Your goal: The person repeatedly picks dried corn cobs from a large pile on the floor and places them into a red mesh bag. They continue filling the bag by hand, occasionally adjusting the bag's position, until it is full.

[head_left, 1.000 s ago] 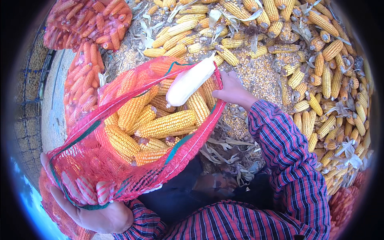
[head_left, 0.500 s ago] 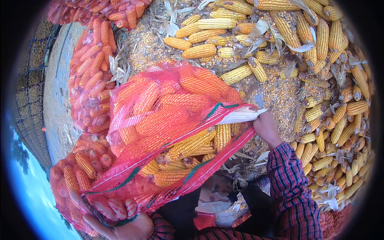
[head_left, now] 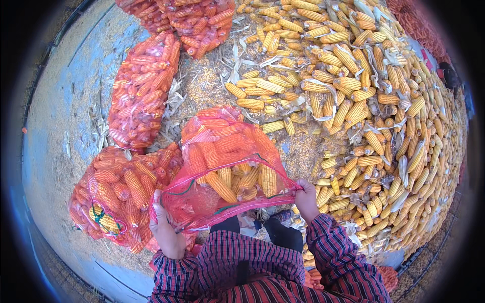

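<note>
A red mesh sack (head_left: 218, 123) full of corn ears stands in front of me, its wide mouth edged with green cord and facing me. My left hand (head_left: 167, 231) is closed on the left end of the sack's rim. At the other end my right hand (head_left: 306, 202) pinches the rim in its fingers. The mouth is stretched between both hands. Bare yellow corn ears (head_left: 246, 179) show inside it, while the others are seen through the red mesh.
A tied sack of corn (head_left: 108, 187) lies close by my left hand, with another filled sack (head_left: 144, 83) beyond it and more at the far left. To the right rises a big heap of corn ears (head_left: 374, 151). Loose kernels (head_left: 207, 83) and dry husks cover the ground.
My left hand was spread under the netting and now grips the rim. The sack mouth is pulled wider and nearer me. The pale husk by my right hand no longer shows. The view has shifted.
</note>
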### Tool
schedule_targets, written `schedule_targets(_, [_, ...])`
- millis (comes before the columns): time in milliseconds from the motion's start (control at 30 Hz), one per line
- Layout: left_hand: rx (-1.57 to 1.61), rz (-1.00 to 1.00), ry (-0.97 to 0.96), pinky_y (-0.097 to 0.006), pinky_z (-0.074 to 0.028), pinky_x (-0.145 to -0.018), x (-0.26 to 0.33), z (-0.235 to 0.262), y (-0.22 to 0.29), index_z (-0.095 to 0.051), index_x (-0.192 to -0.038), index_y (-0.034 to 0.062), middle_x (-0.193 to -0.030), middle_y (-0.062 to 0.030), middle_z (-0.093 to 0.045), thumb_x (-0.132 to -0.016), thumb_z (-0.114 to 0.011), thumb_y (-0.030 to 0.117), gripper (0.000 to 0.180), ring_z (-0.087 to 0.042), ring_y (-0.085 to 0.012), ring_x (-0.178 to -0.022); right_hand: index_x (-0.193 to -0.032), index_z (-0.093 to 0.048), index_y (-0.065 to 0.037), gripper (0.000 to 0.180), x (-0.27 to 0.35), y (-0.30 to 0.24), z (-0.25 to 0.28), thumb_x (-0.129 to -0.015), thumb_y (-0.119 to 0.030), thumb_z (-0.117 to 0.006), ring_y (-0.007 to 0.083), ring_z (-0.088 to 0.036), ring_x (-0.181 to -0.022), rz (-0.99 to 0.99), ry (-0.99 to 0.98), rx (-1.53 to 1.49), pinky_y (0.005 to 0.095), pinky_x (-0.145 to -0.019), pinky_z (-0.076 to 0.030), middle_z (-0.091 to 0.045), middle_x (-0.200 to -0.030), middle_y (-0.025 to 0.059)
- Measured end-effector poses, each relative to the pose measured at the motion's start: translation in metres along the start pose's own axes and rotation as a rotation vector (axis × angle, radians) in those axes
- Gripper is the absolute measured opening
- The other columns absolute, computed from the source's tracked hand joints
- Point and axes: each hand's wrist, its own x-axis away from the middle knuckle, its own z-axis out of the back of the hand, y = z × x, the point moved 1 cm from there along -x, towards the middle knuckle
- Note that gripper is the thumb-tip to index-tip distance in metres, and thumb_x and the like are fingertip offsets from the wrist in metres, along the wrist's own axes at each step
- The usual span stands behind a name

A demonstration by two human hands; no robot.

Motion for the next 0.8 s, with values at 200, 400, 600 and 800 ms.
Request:
schedule_targets(200, [-0.141, 0.034, -0.036, -0.021, -0.024, -0.043, -0.011, 0.060, 0.078, -0.057, -0.136, 0.0031, -0.059, 0.0119, -0.033, -0.105, -0.050, 0.029, 0.041, -0.026, 0.0000, -0.047, -0.083, -0.058, -0.004, 0.026, 0.067, -0.144, -0.049, -0.082, 0.013, -0.038, 0.0068, -0.050, -0.061, -0.106, -0.126, -0.084, 0.0248, -0.052, -0.042, -0.059, -0.074, 0.0013])
schedule_targets(400, [-0.214, 0.063, -0.006, -0.022, -0.021, -0.041, -0.092, 0.072, 0.065, -0.068, -0.116, 0.0081, -0.058, 0.0118, -0.035, -0.103, -0.055, 0.033, 0.031, -0.028, 0.0001, -0.046, -0.099, -0.062, -0.005, 0.023, 0.049, -0.142, -0.099, -0.089, 0.005, -0.043, 0.0089, -0.051, -0.060, -0.066, -0.254, 0.076, 0.0251, -0.054, -0.043, -0.061, -0.081, -0.0001])
schedule_targets(600, [-0.256, 0.156, -0.124, -0.023, -0.034, -0.046, -0.113, 0.083, 0.063, -0.067, -0.112, 0.0058, -0.066, 0.0074, -0.054, -0.096, -0.066, 0.027, 0.026, -0.043, -0.0024, -0.052, -0.097, -0.067, -0.003, 0.024, 0.023, -0.170, -0.089, -0.084, -0.021, -0.061, 0.0266, -0.062, -0.067, -0.045, -0.229, 0.740, 0.0387, -0.065, -0.050, -0.065, -0.077, 0.0137])
schedule_targets(800, [-0.769, 0.148, -0.415, -0.039, -0.052, -0.085, -0.107, 0.114, 0.050, -0.066, -0.108, -0.0050, -0.100, -0.0152, -0.071, -0.073, -0.085, 0.021, 0.048, -0.068, -0.0256, -0.092, -0.102, -0.072, -0.004, 0.067, 0.008, -0.184, -0.092, -0.073, -0.064, -0.067, 0.0343, -0.070, -0.092, -0.299, -0.354, 1.252, 0.0465, -0.082, -0.054, -0.071, -0.094, 0.0209])
